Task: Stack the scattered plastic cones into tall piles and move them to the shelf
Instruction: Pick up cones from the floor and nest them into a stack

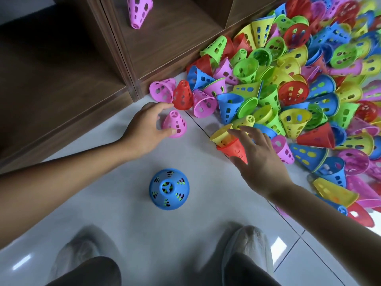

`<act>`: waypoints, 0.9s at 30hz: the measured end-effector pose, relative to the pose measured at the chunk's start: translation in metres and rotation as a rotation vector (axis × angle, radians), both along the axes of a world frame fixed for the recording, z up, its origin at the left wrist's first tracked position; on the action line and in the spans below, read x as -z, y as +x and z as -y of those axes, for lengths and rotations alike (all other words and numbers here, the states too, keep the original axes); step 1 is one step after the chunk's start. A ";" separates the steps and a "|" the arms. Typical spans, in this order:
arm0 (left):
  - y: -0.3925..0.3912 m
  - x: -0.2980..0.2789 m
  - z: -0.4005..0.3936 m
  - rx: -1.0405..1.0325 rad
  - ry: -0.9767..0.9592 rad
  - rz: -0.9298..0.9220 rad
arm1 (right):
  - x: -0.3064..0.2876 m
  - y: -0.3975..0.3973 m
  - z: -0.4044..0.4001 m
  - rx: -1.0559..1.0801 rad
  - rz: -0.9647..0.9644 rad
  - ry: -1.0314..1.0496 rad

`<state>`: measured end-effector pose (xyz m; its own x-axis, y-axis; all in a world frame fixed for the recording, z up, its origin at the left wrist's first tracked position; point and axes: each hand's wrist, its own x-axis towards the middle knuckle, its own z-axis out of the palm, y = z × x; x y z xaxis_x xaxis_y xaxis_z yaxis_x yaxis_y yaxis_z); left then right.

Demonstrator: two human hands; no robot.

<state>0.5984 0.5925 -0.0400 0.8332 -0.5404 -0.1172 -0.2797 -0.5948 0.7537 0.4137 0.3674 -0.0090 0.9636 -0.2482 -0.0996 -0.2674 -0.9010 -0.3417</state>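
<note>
1. The left hand (144, 129) has its fingers and thumb curled around a small pink cone (174, 124) that stands on the white floor (115, 203), just in front of the brown shelf (160, 44).
2. The right hand (257, 159) holds a red cone (235, 149) between thumb and fingers, with a yellow cone (221, 134) tucked inside it, at the edge of the big heap.
3. The big heap of cones (299, 89) lies on the floor to the right, in red, blue, green, yellow and pink.
4. A blue pile of cones (169, 188) stands upright on the floor between the 2 arms.
5. 1 pink pile (139, 11) is on the shelf.
6. 2 feet in covers (247, 248) show at the bottom.
</note>
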 end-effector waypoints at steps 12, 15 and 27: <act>-0.002 0.000 0.002 -0.001 -0.017 0.044 | 0.016 0.022 0.013 -0.057 -0.072 -0.061; -0.010 -0.009 -0.002 -0.058 -0.054 -0.023 | 0.018 0.018 0.015 -0.054 -0.014 -0.042; -0.057 -0.093 -0.020 -0.069 -0.466 -0.203 | 0.015 -0.011 0.004 -0.025 0.087 0.056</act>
